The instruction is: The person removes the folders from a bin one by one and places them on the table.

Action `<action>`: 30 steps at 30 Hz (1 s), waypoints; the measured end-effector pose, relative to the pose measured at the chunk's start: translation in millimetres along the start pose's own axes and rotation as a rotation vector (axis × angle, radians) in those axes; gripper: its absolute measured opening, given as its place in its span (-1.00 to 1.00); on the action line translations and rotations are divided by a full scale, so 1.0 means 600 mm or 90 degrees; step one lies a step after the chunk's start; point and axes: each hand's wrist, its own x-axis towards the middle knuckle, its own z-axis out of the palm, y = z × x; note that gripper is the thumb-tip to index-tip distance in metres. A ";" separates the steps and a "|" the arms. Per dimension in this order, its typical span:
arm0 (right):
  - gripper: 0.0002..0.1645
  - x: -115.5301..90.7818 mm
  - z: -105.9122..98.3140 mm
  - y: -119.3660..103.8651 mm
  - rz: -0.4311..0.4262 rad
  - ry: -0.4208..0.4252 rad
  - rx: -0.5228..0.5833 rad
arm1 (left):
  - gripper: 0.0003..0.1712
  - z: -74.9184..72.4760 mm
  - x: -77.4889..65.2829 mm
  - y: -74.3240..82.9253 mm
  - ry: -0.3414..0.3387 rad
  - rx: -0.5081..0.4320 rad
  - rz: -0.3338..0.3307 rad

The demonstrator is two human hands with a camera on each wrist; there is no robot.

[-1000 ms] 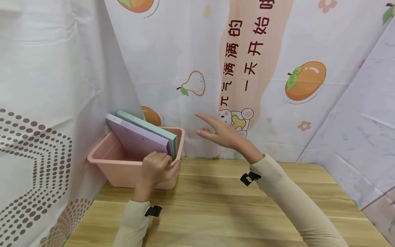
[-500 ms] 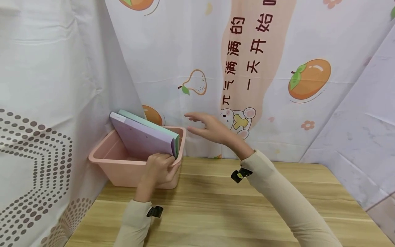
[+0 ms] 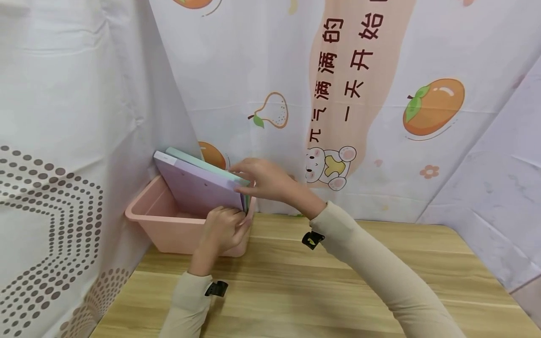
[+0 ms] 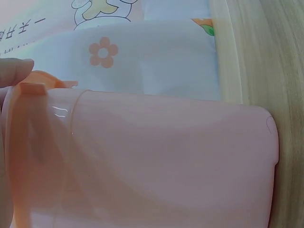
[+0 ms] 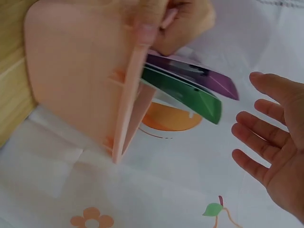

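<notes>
A pink plastic bin (image 3: 173, 234) stands on the wooden table, with a purple file folder (image 3: 194, 188) and a mint-green file folder (image 3: 196, 162) leaning inside it, their upper left ends sticking out above the rim. My left hand (image 3: 223, 228) grips the bin's near rim by its right corner, fingers curled over the edge; its thumb (image 4: 16, 71) shows at the rim in the left wrist view. Over the right end of the folders is my right hand (image 3: 266, 180), thumb and fingers spread. In the right wrist view those fingers (image 5: 259, 137) stand apart from the green folder (image 5: 185, 92).
A printed white curtain (image 3: 228, 70) hangs right behind the bin, and a dotted one (image 3: 55, 202) borders it on the left. The wooden tabletop (image 3: 321, 281) extends to the right, up to a marbled sheet (image 3: 490, 178).
My right hand has moved left, from beside the bin to over the folders' right end. The left hand keeps its grip on the bin's rim. The view has shifted slightly.
</notes>
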 end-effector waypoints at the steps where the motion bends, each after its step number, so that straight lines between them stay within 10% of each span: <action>1: -0.45 0.002 0.003 -0.001 -0.009 -0.005 -0.024 | -0.60 0.000 0.001 0.001 -0.001 0.003 -0.001; 13: -0.37 0.000 0.032 0.008 -0.071 0.039 -0.127 | -0.65 -0.002 0.000 0.004 -0.010 0.014 -0.006; 30: -0.44 -0.016 0.043 0.029 -0.019 0.036 -0.040 | -0.65 0.000 0.001 0.004 -0.021 0.019 -0.014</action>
